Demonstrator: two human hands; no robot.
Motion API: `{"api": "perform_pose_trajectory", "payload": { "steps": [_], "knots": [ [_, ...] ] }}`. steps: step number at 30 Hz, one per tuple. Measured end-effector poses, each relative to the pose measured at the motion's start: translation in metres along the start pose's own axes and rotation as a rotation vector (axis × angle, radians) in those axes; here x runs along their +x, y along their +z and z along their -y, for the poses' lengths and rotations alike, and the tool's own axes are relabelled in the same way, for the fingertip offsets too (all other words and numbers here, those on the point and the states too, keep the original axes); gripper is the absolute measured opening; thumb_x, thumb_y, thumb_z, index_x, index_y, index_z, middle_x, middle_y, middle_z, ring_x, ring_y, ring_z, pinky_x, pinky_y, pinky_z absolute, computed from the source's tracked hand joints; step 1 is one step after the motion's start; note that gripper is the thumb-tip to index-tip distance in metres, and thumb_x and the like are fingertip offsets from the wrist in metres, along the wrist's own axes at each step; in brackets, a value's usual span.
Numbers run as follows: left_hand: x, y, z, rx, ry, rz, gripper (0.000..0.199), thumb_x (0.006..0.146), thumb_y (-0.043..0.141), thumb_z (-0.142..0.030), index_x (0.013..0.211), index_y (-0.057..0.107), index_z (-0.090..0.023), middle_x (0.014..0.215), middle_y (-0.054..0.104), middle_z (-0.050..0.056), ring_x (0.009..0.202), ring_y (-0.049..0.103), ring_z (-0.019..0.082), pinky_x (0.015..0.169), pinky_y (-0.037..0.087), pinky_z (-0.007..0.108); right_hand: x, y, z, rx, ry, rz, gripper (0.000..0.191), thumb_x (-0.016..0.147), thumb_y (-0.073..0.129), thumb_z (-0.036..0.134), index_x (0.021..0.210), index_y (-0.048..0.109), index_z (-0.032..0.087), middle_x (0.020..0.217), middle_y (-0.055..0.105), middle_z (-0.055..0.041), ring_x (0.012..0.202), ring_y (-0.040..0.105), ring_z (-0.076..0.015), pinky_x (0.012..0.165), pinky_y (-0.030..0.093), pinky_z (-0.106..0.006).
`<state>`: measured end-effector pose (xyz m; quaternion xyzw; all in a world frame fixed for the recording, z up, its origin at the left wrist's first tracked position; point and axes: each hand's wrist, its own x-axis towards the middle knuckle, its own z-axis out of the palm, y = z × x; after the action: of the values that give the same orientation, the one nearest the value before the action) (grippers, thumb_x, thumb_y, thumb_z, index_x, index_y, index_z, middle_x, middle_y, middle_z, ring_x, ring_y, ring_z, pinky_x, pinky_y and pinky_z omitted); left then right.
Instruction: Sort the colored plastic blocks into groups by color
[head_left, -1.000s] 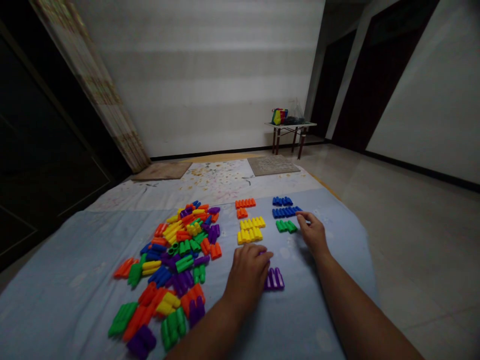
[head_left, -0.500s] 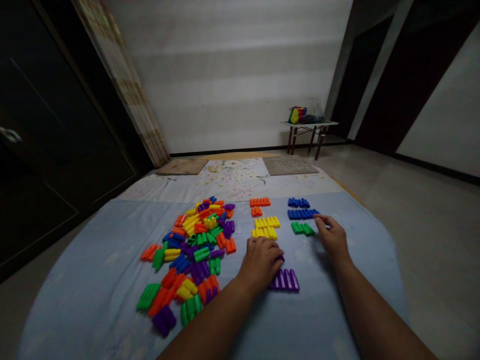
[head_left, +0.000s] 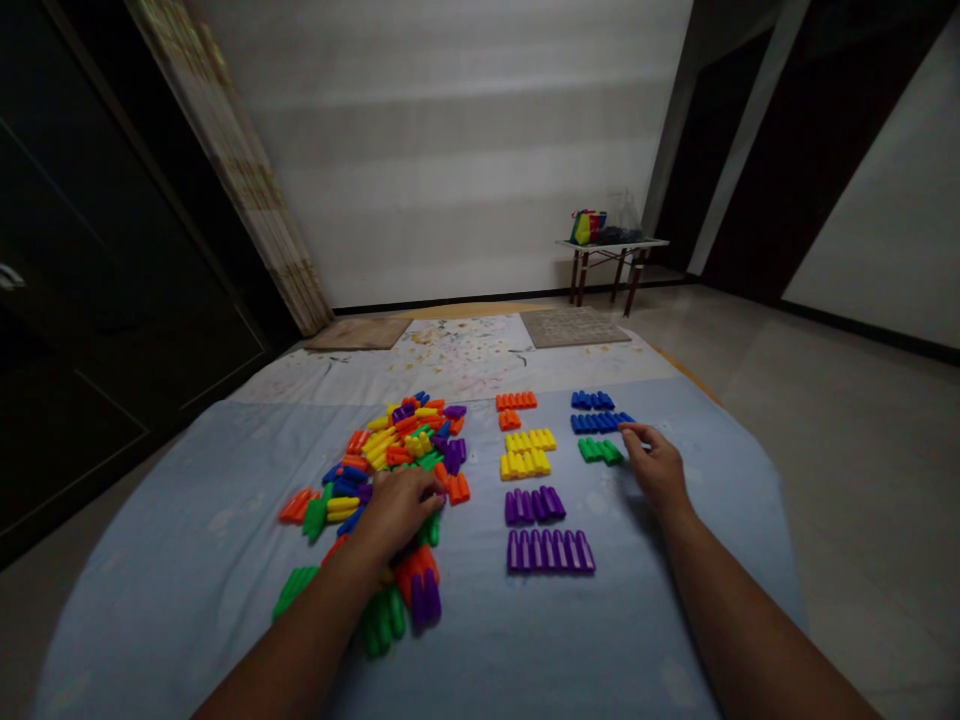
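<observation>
My left hand [head_left: 403,508] reaches into the mixed pile of coloured plastic pieces [head_left: 390,450]; its fingers curl down, and the fingertips and whatever they touch are hidden. My right hand [head_left: 656,465] hovers at the right, index finger stretched toward the end of a long blue row [head_left: 600,422], thumb apart below. Whether that finger touches the row I cannot tell. Just left of this hand lies a green row [head_left: 600,450]. Two purple rows [head_left: 551,552] lie between my hands, with yellow rows [head_left: 527,464] and orange rows [head_left: 516,401] behind them.
A shorter blue row [head_left: 592,400] lies behind the long one. The blue cloth [head_left: 637,620] covers the rounded table. Two mats [head_left: 574,328] rest at its far end. Beyond, a small folding table [head_left: 611,243] holds bags by the wall.
My left hand has moved left from the purple pieces to the mixed pile, uncovering a shorter purple row. My right hand stays by the blue row. The view has shifted slightly.
</observation>
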<state>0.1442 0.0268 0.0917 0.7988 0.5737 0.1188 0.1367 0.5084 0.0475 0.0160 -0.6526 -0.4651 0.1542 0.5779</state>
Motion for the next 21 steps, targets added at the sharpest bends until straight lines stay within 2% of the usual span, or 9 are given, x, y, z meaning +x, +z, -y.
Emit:
{"api": "perform_pose_trajectory", "payload": {
  "steps": [4, 8, 11, 14, 18, 21],
  "knots": [
    [-0.003, -0.004, -0.011, -0.193, -0.104, -0.064, 0.021, 0.078, 0.049, -0.036, 0.082, 0.064, -0.023, 0.084, 0.067, 0.004, 0.082, 0.060, 0.020, 0.077, 0.043, 0.035, 0.000, 0.000, -0.001, -0.002, 0.003, -0.003, 0.038, 0.074, 0.051, 0.046, 0.089, 0.066, 0.015, 0.087, 0.067, -0.0081, 0.071, 0.057, -0.0184, 0.063, 0.045, -0.030],
    [-0.007, 0.007, -0.026, -0.400, -0.156, -0.043, 0.032, 0.080, 0.045, -0.041, 0.098, 0.060, -0.018, 0.087, 0.067, 0.004, 0.078, 0.061, 0.017, 0.070, 0.045, 0.029, 0.001, 0.001, 0.000, 0.006, 0.000, -0.001, 0.037, 0.073, 0.051, 0.046, 0.089, 0.066, 0.015, 0.087, 0.067, -0.0082, 0.074, 0.058, -0.0184, 0.065, 0.045, -0.030],
    [-0.012, 0.021, -0.033, -0.318, -0.168, 0.022, 0.034, 0.079, 0.046, -0.040, 0.100, 0.060, -0.017, 0.086, 0.067, 0.004, 0.078, 0.061, 0.017, 0.070, 0.044, 0.028, 0.001, 0.001, 0.000, 0.007, -0.001, -0.003, 0.038, 0.074, 0.050, 0.046, 0.089, 0.066, 0.015, 0.088, 0.067, -0.0084, 0.075, 0.058, -0.0182, 0.067, 0.045, -0.030],
    [-0.016, 0.028, -0.034, -0.137, -0.146, 0.045, 0.031, 0.080, 0.045, -0.037, 0.098, 0.064, -0.021, 0.096, 0.067, 0.005, 0.089, 0.060, 0.018, 0.078, 0.042, 0.028, 0.001, 0.001, 0.001, 0.009, -0.003, -0.002, 0.039, 0.074, 0.050, 0.047, 0.089, 0.066, 0.014, 0.089, 0.067, -0.0088, 0.076, 0.058, -0.0180, 0.067, 0.045, -0.029],
    [-0.019, 0.022, -0.031, -0.088, -0.010, 0.047, 0.033, 0.082, 0.043, -0.039, 0.103, 0.062, -0.023, 0.111, 0.062, 0.005, 0.104, 0.054, 0.018, 0.090, 0.039, 0.028, 0.001, 0.001, 0.004, 0.016, 0.006, -0.005, 0.040, 0.074, 0.050, 0.048, 0.089, 0.066, 0.014, 0.090, 0.067, -0.0094, 0.075, 0.059, -0.0181, 0.066, 0.045, -0.029],
    [-0.018, 0.014, -0.027, -0.107, 0.054, 0.166, 0.034, 0.078, 0.049, -0.039, 0.107, 0.060, -0.024, 0.113, 0.061, 0.004, 0.106, 0.053, 0.018, 0.093, 0.037, 0.028, 0.001, 0.001, 0.005, 0.017, 0.009, -0.009, 0.040, 0.073, 0.050, 0.048, 0.088, 0.066, 0.014, 0.089, 0.067, -0.0098, 0.076, 0.059, -0.0186, 0.067, 0.045, -0.029]
  ]
}}
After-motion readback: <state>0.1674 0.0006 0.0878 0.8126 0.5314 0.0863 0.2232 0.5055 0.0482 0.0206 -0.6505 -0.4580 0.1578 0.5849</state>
